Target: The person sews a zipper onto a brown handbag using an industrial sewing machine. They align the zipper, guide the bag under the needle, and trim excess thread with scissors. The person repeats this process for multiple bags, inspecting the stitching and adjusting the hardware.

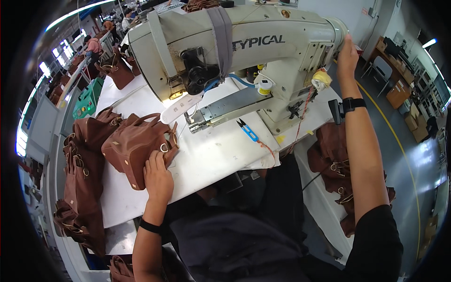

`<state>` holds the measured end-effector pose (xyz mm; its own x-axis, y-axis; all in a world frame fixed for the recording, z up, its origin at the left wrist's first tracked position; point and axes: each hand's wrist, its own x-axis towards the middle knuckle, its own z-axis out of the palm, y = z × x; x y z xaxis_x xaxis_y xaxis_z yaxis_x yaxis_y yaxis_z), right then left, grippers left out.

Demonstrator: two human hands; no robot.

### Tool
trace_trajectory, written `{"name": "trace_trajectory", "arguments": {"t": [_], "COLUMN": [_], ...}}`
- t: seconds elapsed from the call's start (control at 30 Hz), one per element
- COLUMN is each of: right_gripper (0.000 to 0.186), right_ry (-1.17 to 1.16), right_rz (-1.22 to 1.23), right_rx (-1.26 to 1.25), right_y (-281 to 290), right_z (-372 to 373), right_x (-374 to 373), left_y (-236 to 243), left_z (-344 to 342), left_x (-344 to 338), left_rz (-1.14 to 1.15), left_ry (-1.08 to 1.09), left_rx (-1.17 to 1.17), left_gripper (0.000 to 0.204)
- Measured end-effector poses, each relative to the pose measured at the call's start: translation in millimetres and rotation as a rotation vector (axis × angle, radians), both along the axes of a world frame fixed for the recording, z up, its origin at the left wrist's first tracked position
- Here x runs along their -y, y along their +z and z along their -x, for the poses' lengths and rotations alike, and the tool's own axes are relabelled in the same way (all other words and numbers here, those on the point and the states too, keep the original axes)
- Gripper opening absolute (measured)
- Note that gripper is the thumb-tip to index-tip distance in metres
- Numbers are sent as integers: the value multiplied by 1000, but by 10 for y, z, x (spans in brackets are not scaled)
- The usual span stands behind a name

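A brown leather handbag (127, 149) with gold-coloured metal fittings lies tilted on the white tabletop, left of the sewing machine's needle area. My left hand (159, 176) grips its near right side, fingers curled over the leather beside a metal ring. At the machine's right end, my right hand (348, 58) is on the handwheel (336, 29), its fingertips partly hidden behind the rim. The large cream sewing machine (263, 30) has a long narrow arm bed (230, 109) over the table. Blue thread snips (247, 130) rest on the tabletop, apart from both hands.
More brown bags (77, 183) crowd the table's left edge, and others (336, 164) hang or lie at lower right. A small thread spool (264, 87) stands by the machine arm. A green case (88, 98) is at far left. People work in the left background.
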<state>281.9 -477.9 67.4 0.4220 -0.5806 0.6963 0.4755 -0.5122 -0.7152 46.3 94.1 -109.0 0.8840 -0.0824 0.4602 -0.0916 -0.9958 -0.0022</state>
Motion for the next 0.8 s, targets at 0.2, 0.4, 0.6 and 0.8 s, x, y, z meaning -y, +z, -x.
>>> {"name": "trace_trajectory", "arguments": {"t": [0.2, 0.4, 0.6, 0.8], "right_gripper": [30, 28, 30, 31], "right_ry": [128, 475, 311, 800], "right_rz": [41, 993, 1134, 669], "right_rx": [144, -155, -439, -546], "right_y": [-206, -1611, -2090, -1967], "right_z": [1285, 1848, 1252, 1366], "right_x": [-542, -2234, -2300, -2710], "left_y": [5, 21, -53, -54], "left_z": [167, 9, -21, -59], "left_x": [80, 123, 150, 113], "left_rz": [262, 332, 403, 432], "left_ry": [-127, -94, -116, -103], "left_rx": [114, 202, 269, 263], "left_gripper": [51, 19, 14, 14]}}
